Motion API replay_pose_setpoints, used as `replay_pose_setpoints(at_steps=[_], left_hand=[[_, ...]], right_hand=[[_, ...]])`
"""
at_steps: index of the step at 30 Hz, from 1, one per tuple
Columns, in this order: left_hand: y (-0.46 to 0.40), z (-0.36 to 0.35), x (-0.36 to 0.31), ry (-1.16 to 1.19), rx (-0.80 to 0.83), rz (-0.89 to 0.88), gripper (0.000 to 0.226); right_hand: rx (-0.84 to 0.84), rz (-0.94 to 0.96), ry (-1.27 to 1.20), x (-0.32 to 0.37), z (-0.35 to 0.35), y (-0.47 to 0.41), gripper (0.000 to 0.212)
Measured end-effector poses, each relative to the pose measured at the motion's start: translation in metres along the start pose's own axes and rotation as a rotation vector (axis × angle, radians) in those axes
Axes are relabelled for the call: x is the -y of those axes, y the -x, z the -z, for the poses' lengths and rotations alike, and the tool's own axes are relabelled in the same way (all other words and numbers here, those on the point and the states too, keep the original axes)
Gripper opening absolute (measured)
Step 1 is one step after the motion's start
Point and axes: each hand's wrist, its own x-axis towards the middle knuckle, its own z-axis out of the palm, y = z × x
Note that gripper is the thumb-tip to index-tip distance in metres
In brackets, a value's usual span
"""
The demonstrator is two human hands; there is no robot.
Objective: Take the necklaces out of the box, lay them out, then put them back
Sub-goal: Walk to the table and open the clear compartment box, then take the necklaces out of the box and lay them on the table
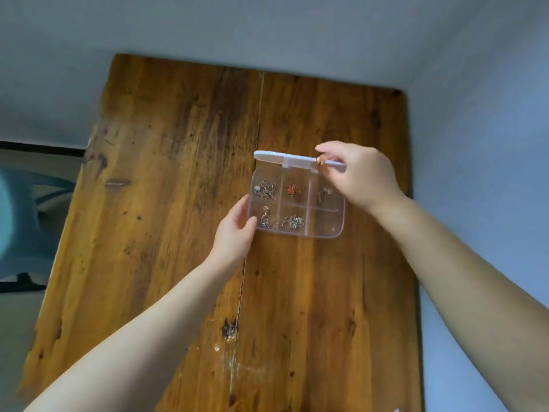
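Presently: clear box (326,224), frame centre; right hand (359,176) pinching raised lid (285,158); left hand (234,230), fingers curled, bracing. Risk: jolt spills necklaces (267,190).

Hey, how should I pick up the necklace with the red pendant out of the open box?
Pinch the red pendant itself from straight above. It lies in the far middle compartment of the clear box, walled on all sides, with the lid raised behind it, so only the top is open.
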Motion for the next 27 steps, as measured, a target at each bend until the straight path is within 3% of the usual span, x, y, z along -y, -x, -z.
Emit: replay_pose_setpoints(at_steps=[3,9,12,14,16,18,20,27], left_hand=[[-0.005,-0.005,0.005,-0.094,-0.062,-0.045,0.046],[-0.006,-0.012,0.012,0.028,-0.072,-0.003,0.042],[-0.004,-0.015,0.012,0.137,-0.085,0.032,0.042],[-0.002,-0.017,0.011,0.179,-0.099,0.052,0.042],[0.001,-0.021,0.01,0.209,-0.112,0.055,0.041],[0.004,-0.026,0.01,0.212,-0.124,0.054,0.04],[0.005,-0.029,0.01,0.223,-0.143,0.07,0.041],[0.005,-0.036,0.015,0.296,-0.211,0.095,0.04]], right_hand=[[-0.154,-0.208,-0.043,-0.035,0.005,-0.044,0.03],[-0.059,-0.463,-0.239,-0.071,-0.038,-0.065,0.052],[-0.108,-0.396,-0.091,-0.053,-0.048,-0.055,0.049],[-0.24,-0.159,-0.017,-0.024,-0.058,-0.041,0.033],[-0.104,0.035,-0.059,0.01,-0.074,-0.027,0.022],[0.173,0.028,0.0,0.032,-0.097,-0.022,0.021],[0.322,-0.034,0.135,0.038,-0.116,-0.025,0.021],[0.383,-0.109,0.245,0.036,-0.128,-0.034,0.024]])
